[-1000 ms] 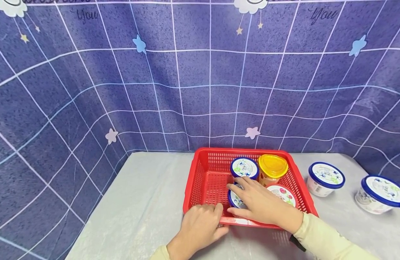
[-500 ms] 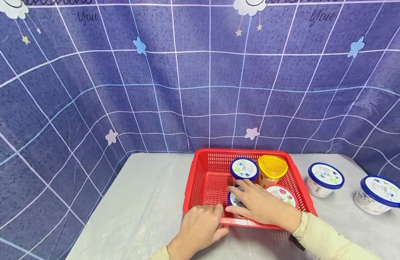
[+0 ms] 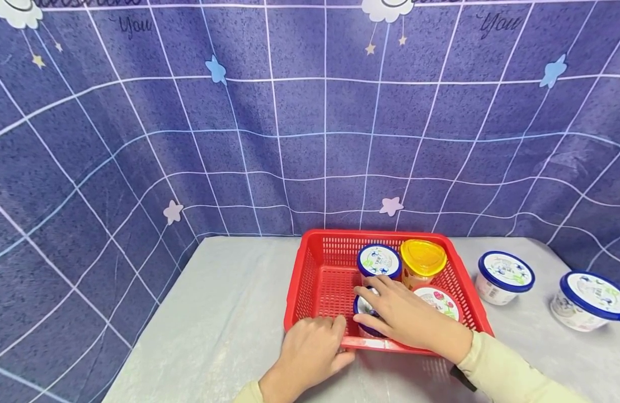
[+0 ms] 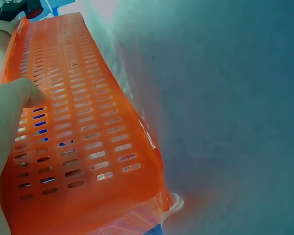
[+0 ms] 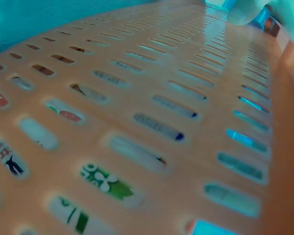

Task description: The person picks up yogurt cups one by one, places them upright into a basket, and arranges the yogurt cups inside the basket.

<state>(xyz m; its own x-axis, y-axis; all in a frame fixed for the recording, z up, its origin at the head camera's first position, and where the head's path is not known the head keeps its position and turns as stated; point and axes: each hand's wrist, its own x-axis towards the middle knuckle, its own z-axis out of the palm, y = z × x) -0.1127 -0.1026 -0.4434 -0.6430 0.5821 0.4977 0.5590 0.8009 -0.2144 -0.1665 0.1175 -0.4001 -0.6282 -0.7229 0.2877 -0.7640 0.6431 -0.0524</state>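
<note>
A red perforated plastic basket [image 3: 330, 282] stands on the table. My left hand [image 3: 310, 347] grips its front rim; in the left wrist view the thumb [image 4: 32, 95] lies against the outer slotted wall [image 4: 83, 112]. Inside the basket, my right hand [image 3: 405, 313] holds a blue-lidded tub [image 3: 364, 307] near the front, its thumb and fingers spread around the lid and partly covering it. Behind that tub sits another blue-lidded tub [image 3: 378, 260]. A container with a yellow lid [image 3: 423, 256] is at the back right, and a red-rimmed tub [image 3: 441, 299] shows behind my right hand.
Two more blue-lidded tubs stand right of the basket, a nearer-to-basket tub [image 3: 505, 274] and a farther tub [image 3: 589, 299]. A grey-white cover lies over the table [image 3: 209, 313]. A blue grid-patterned curtain [image 3: 300, 151] hangs along the back and left.
The right hand has shifted very slightly, and a little more of the front tub's lid shows between its thumb and fingers. The left hand and the basket stay in place.
</note>
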